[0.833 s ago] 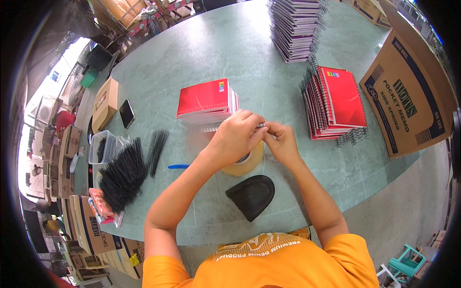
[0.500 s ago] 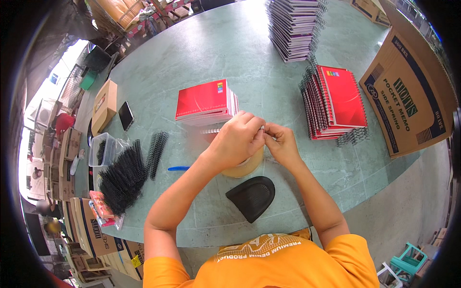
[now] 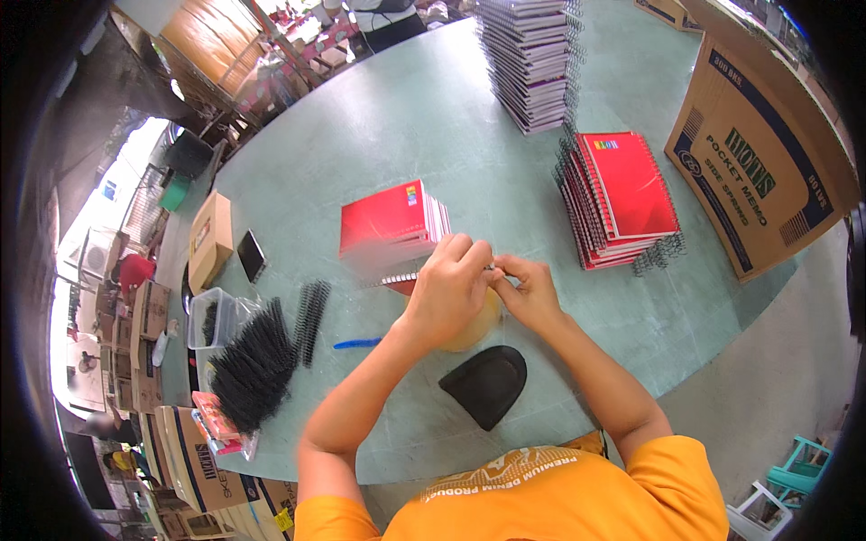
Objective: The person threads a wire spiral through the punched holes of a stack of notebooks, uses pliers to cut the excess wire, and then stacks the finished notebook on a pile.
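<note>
**Fine Grip, Little Margin**

At the near middle of the worktop (image 3: 298, 203), the left hand's (image 3: 448, 288) fingers grip a red notebook (image 3: 401, 286) while the right hand's (image 3: 530, 293) fingers pinch its spiral's (image 3: 397, 279) end; uneven twisting could kink it or tear pages.

Head-cam view tips up vs. a sec. ago: L hand (image 3: 449, 288) & R hand (image 3: 532, 293) now sit lower in frame, twd. 6 o'clock; phone (image 3: 252, 257) drops twd. 9 o'clock; co-worker (image 3: 388, 20) nr. 12 o'clock shows more fully; far carton (image 3: 669, 13), approx. 1 o'clock, more cropped.
</note>
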Tool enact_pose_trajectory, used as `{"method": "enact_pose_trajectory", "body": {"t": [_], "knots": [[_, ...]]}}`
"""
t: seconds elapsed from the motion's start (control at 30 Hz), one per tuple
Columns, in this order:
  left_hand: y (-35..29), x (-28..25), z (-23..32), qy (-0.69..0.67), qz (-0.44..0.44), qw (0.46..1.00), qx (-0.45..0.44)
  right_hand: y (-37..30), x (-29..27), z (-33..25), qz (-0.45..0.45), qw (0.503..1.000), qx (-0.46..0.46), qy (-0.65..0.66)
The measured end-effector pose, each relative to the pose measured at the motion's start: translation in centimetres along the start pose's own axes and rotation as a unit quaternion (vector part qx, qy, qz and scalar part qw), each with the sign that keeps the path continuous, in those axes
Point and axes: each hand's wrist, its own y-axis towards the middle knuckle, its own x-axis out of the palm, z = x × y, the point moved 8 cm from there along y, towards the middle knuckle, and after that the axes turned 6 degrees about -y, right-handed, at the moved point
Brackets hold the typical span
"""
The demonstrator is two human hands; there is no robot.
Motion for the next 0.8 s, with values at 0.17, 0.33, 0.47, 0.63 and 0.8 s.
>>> {"method": "enact_pose_trajectory", "body": {"t": [0.17, 0.33, 0.47, 0.63, 0.8], "knots": [[-1.2, -3.3, -1.9, 0.093, -0.004, 0.995, -0.045, 0.2, -1.2, 0.6, 0.013, 1.0, -0.001, 0.011], [-3.9, -3.9, -4.0, 0.043, -0.023, 0.998, -0.038, -0.3, 0.6, -2.2, -0.062, 0.994, -0.025, 0.083], [-5.0, -4.2, -3.8, 0.035, 0.019, 0.999, -0.031, -1.1, 2.3, -2.3, -0.133, 0.989, -0.031, 0.057], [-5.8, -4.0, -4.1, 0.006, 0.015, 0.999, -0.041, -1.3, 1.8, -3.0, -0.125, 0.988, -0.08, 0.035], [-7.2, -7.7, -2.7, 0.082, 0.144, 0.985, -0.051, -0.3, -2.4, -9.7, -0.111, 0.97, -0.178, -0.122]]}}
